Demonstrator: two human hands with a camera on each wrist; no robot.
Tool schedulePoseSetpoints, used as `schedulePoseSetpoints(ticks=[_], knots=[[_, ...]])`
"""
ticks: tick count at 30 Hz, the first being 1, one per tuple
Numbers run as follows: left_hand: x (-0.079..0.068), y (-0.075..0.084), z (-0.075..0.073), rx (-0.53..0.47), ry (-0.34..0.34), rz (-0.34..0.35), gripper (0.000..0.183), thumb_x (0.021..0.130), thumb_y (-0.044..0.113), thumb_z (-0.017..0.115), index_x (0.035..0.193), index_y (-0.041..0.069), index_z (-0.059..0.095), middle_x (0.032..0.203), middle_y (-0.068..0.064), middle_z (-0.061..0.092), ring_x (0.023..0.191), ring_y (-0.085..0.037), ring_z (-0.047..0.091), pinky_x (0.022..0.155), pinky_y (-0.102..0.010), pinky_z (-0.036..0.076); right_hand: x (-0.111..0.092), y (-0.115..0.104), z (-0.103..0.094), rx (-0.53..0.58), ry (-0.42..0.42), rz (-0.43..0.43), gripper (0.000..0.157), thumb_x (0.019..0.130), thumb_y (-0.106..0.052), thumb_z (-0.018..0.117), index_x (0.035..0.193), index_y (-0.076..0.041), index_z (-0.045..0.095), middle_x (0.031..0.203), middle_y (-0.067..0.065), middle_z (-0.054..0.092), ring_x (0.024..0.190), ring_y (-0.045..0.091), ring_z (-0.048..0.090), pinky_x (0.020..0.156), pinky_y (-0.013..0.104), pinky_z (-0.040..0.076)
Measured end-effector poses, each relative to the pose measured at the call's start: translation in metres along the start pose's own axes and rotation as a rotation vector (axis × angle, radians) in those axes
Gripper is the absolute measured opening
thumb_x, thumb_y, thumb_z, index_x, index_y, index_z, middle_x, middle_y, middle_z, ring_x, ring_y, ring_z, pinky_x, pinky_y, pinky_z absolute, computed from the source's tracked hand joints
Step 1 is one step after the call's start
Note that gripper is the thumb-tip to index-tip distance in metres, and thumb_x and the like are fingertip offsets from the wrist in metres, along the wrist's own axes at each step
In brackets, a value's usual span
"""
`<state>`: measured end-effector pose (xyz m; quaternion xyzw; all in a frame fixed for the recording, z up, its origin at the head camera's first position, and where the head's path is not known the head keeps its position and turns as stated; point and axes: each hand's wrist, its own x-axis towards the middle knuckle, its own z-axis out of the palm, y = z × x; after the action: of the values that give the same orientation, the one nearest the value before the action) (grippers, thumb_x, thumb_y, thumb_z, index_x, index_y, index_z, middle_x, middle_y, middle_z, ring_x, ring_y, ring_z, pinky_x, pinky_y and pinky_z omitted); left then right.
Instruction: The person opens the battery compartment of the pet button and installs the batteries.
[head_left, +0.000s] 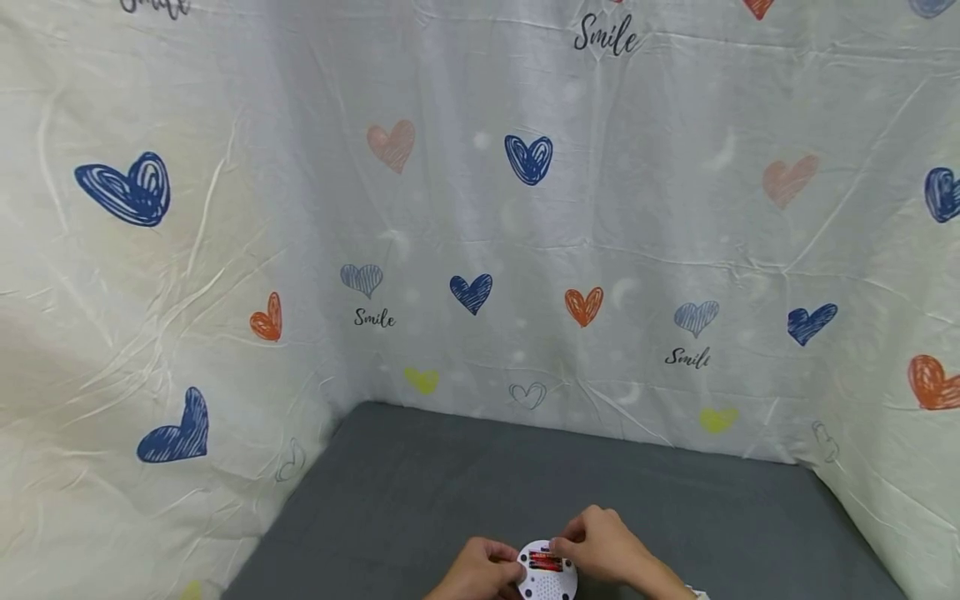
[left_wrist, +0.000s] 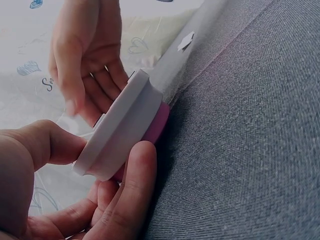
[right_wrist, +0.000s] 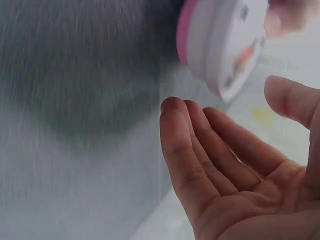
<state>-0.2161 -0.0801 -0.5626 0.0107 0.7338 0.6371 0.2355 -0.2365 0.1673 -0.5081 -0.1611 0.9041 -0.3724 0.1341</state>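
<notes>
Head view: left hand pinches round white device; right hand beside it, fingers relaxed.

Heart-print cloth (wrinkly), grey tabletop

The left hand pinches a white, pink-based device before the grey bench's edge, right hand beyond.

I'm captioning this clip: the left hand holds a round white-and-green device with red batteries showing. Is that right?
Not quite: the round device is white and pink, not green, as the left wrist view shows. The left hand does hold it, with red batteries showing.
</notes>
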Motion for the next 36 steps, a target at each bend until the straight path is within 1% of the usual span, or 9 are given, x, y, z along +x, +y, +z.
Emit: schedulePoseSetpoints(ticks=[3, 9, 13, 16, 20, 24, 27, 33, 36], knots=[[0.000, 0.000, 0.001, -0.001, -0.002, -0.008, 0.022, 0.096, 0.006, 0.069, 0.113, -0.006, 0.076, 0.093, -0.006, 0.079, 0.075, -0.011, 0.075, 0.071, -0.027, 0.062, -0.007, 0.003, -0.019, -0.010, -0.001, -0.015, 0.020, 0.100, -0.028, 0.077, 0.104, -0.010, 0.086, 0.094, -0.002, 0.082, 0.087, 0.015, 0.075, 0.070, 0.039, 0.061], [0.000, 0.000, 0.000, 0.008, 0.002, 0.004, 0.024, 0.095, 0.005, 0.069, 0.114, -0.009, 0.074, 0.093, -0.007, 0.079, 0.074, -0.012, 0.076, 0.070, -0.026, 0.063, -0.025, 0.013, -0.060, -0.075, 0.050, -0.058, 0.025, 0.098, -0.023, 0.080, 0.112, -0.002, 0.083, 0.097, 0.000, 0.083, 0.087, 0.018, 0.076, 0.071, 0.034, 0.062], [0.001, -0.001, -0.001, 0.023, 0.001, 0.035, 0.026, 0.094, 0.005, 0.070, 0.115, -0.010, 0.074, 0.092, -0.007, 0.079, 0.074, -0.015, 0.077, 0.069, -0.028, 0.064, -0.038, 0.019, -0.082, -0.100, 0.055, -0.053, 0.026, 0.097, -0.022, 0.082, 0.114, -0.003, 0.082, 0.102, 0.002, 0.082, 0.088, 0.016, 0.076, 0.073, 0.031, 0.062], [0.002, -0.002, -0.002, 0.020, 0.003, 0.034, 0.026, 0.094, 0.005, 0.070, 0.115, -0.011, 0.074, 0.092, -0.007, 0.078, 0.074, -0.015, 0.077, 0.070, -0.029, 0.064, -0.048, 0.025, -0.093, -0.131, 0.062, -0.035, 0.029, 0.095, -0.021, 0.085, 0.116, -0.002, 0.082, 0.107, 0.006, 0.082, 0.089, 0.016, 0.075, 0.075, 0.032, 0.063], [0.002, -0.003, -0.002, 0.008, 0.001, 0.030, 0.028, 0.094, 0.005, 0.070, 0.116, -0.012, 0.073, 0.094, -0.008, 0.078, 0.074, -0.016, 0.078, 0.071, -0.029, 0.065, -0.059, 0.033, -0.101, -0.177, 0.063, 0.011, 0.032, 0.092, -0.020, 0.087, 0.118, -0.001, 0.081, 0.114, 0.013, 0.082, 0.096, 0.025, 0.077, 0.080, 0.039, 0.064], [0.002, -0.003, -0.003, 0.005, -0.008, 0.051, 0.028, 0.094, 0.004, 0.070, 0.116, -0.013, 0.072, 0.094, -0.010, 0.078, 0.073, -0.017, 0.078, 0.070, -0.030, 0.065, -0.065, 0.043, -0.106, -0.211, 0.046, 0.063, 0.033, 0.091, -0.016, 0.088, 0.118, 0.001, 0.081, 0.117, 0.017, 0.081, 0.104, 0.036, 0.078, 0.085, 0.046, 0.065], [0.002, -0.003, -0.004, 0.002, -0.016, 0.052, 0.028, 0.094, 0.004, 0.069, 0.116, -0.013, 0.072, 0.095, -0.010, 0.078, 0.073, -0.016, 0.078, 0.070, -0.031, 0.066, -0.070, 0.053, -0.107, -0.223, 0.021, 0.082, 0.033, 0.090, -0.012, 0.088, 0.118, 0.003, 0.080, 0.116, 0.019, 0.081, 0.105, 0.039, 0.078, 0.086, 0.048, 0.064], [0.003, -0.004, -0.005, -0.014, -0.026, 0.039, 0.027, 0.095, 0.005, 0.068, 0.116, -0.013, 0.073, 0.095, -0.011, 0.078, 0.072, -0.015, 0.077, 0.070, -0.030, 0.066, -0.082, 0.077, -0.106, -0.289, -0.044, 0.029, 0.031, 0.089, -0.007, 0.087, 0.116, 0.005, 0.080, 0.113, 0.020, 0.081, 0.104, 0.041, 0.078, 0.085, 0.052, 0.064], [0.003, -0.004, -0.004, -0.022, -0.032, 0.048, 0.026, 0.095, 0.004, 0.068, 0.115, -0.013, 0.073, 0.095, -0.012, 0.078, 0.072, -0.016, 0.078, 0.069, -0.030, 0.066, -0.085, 0.088, -0.100, -0.292, -0.066, 0.044, 0.026, 0.088, -0.003, 0.086, 0.113, 0.004, 0.081, 0.110, 0.018, 0.082, 0.102, 0.041, 0.078, 0.084, 0.056, 0.063]])
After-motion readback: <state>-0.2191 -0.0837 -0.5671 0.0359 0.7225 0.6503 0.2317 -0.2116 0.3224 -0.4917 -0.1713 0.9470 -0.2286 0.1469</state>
